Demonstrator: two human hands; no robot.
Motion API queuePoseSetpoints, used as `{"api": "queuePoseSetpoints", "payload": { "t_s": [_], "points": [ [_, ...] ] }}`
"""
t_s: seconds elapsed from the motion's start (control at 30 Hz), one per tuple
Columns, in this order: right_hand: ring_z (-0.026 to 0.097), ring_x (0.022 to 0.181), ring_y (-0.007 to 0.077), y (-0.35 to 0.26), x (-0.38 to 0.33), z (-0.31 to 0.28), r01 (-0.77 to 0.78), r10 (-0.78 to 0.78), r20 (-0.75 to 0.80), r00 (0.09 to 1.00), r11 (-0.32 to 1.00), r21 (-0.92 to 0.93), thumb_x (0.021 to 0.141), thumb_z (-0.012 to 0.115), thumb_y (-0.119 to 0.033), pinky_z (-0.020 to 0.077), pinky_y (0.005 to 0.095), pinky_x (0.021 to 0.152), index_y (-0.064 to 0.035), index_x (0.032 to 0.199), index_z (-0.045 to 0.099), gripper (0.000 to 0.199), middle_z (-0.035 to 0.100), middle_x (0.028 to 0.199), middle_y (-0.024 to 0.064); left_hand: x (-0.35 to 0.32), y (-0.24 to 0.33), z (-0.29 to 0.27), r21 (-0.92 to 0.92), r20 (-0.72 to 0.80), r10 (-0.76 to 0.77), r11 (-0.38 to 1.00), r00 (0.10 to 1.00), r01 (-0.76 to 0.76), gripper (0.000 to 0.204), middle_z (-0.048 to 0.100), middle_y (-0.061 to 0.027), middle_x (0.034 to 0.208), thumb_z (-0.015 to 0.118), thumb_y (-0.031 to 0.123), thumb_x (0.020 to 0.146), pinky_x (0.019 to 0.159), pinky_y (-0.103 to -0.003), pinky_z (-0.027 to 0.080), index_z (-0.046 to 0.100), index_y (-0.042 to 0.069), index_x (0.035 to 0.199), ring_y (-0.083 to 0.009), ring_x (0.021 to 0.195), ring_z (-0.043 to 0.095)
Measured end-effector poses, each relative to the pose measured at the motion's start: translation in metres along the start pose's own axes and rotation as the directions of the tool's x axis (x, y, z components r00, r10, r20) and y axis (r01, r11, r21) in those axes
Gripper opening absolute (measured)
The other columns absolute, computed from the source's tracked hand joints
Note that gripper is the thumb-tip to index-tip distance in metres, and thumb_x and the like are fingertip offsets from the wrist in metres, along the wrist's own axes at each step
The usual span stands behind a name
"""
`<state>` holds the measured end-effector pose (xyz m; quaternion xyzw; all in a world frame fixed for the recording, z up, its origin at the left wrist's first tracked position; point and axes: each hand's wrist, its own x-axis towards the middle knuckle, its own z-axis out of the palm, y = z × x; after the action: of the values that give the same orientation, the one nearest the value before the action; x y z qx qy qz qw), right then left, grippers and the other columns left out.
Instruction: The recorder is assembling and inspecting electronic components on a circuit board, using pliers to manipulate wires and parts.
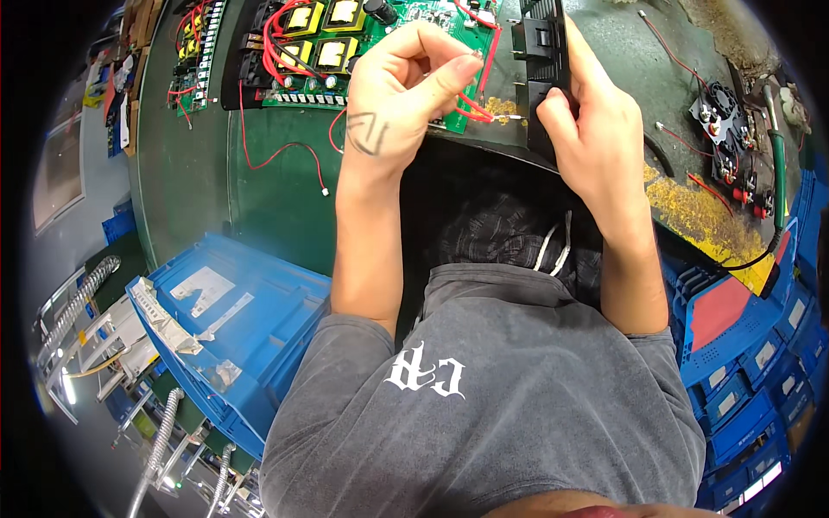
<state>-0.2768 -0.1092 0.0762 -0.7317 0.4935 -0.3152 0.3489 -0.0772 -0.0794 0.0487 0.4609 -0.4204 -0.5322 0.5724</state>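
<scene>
My left hand (406, 91) is closed, thumb and index finger pinched together, on red wires (473, 110) that come out under the fingers. The wires end in metal terminals next to a black plastic panel (540, 73), which stands on edge over the bench's front edge. My right hand (596, 129) grips this panel, with the thumb on its near side and the fingers behind. A rectangular black socket or switch (540, 36) is set in the panel. Behind my left hand lies a green circuit board (419, 13) with yellow-wrapped transformers (335, 53), partly covered by the hand.
A second circuit board (197, 56) lies at the far left of the green bench (281, 203). To the right are a black fan (721, 108), loose red wires and a green-handled soldering iron (777, 164). A blue crate (250, 302) stands at left, blue bins (743, 406) at right.
</scene>
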Motion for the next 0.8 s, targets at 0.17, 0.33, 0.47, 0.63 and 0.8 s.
{"api": "queuePoseSetpoints", "payload": {
  "t_s": [0.17, 0.33, 0.47, 0.63, 0.8],
  "points": [
    [0.064, 0.065, 0.0432, 0.038, 0.024, 0.032, 0.545, -0.474, -0.313, 0.823, 0.813, 0.204, 0.085, 0.059, -0.003, 0.0516, 0.0444, 0.062, 0.0044, 0.148, 0.045, 0.064, 0.063, 0.074, 0.0253, 0.011, -0.011, 0.014, 0.741, 0.115, 0.383, 0.582, 0.916, -0.336, 0.014, 0.059, -0.0086, 0.080, 0.076, -0.001, 0.082, 0.062, -0.032, 0.047, 0.063, 0.001, 0.086, -0.0219, 0.068, 0.058],
    [0.065, 0.066, 0.0440, 0.009, -0.002, 0.005, 0.140, -0.141, -0.008, 0.990, 0.989, -0.053, 0.085, 0.061, -0.005, 0.0524, 0.0451, 0.063, 0.0064, 0.147, 0.046, 0.065, 0.064, 0.074, 0.0264, 0.016, -0.023, 0.004, 0.780, 0.298, 0.542, 0.336, 0.786, -0.527, 0.014, 0.057, -0.0086, 0.080, 0.077, 0.001, 0.086, 0.059, -0.031, 0.047, 0.064, -0.001, 0.088, -0.0195, 0.066, 0.056],
    [0.066, 0.067, 0.0443, 0.012, -0.002, 0.004, 0.170, -0.172, -0.040, 0.984, 0.984, -0.055, 0.084, 0.061, -0.005, 0.0531, 0.0458, 0.065, 0.0072, 0.147, 0.045, 0.066, 0.064, 0.075, 0.0272, 0.020, -0.024, 0.010, 0.793, 0.359, 0.622, 0.191, 0.696, -0.579, 0.014, 0.057, -0.0099, 0.081, 0.077, 0.000, 0.083, 0.063, -0.035, 0.048, 0.064, 0.000, 0.087, -0.0252, 0.070, 0.057],
    [0.066, 0.068, 0.0447, 0.012, -0.002, 0.004, 0.143, -0.145, -0.023, 0.989, 0.986, -0.082, 0.084, 0.061, -0.006, 0.0534, 0.0465, 0.066, 0.0070, 0.148, 0.044, 0.068, 0.064, 0.075, 0.0274, 0.019, -0.021, 0.013, 0.808, 0.400, 0.609, 0.117, 0.685, -0.577, 0.015, 0.056, -0.0108, 0.080, 0.077, -0.001, 0.081, 0.069, -0.039, 0.047, 0.063, 0.000, 0.086, -0.0304, 0.076, 0.055],
    [0.065, 0.065, 0.0440, 0.015, -0.001, 0.004, 0.223, -0.227, -0.021, 0.974, 0.967, -0.126, 0.082, 0.062, -0.007, 0.0527, 0.0467, 0.063, 0.0095, 0.147, 0.044, 0.069, 0.063, 0.072, 0.0267, 0.017, -0.012, 0.017, 0.806, 0.435, 0.597, 0.076, 0.674, -0.588, 0.016, 0.055, -0.0109, 0.080, 0.077, -0.002, 0.079, 0.069, -0.040, 0.047, 0.063, 0.000, 0.086, -0.0308, 0.077, 0.056]
  ]
}}
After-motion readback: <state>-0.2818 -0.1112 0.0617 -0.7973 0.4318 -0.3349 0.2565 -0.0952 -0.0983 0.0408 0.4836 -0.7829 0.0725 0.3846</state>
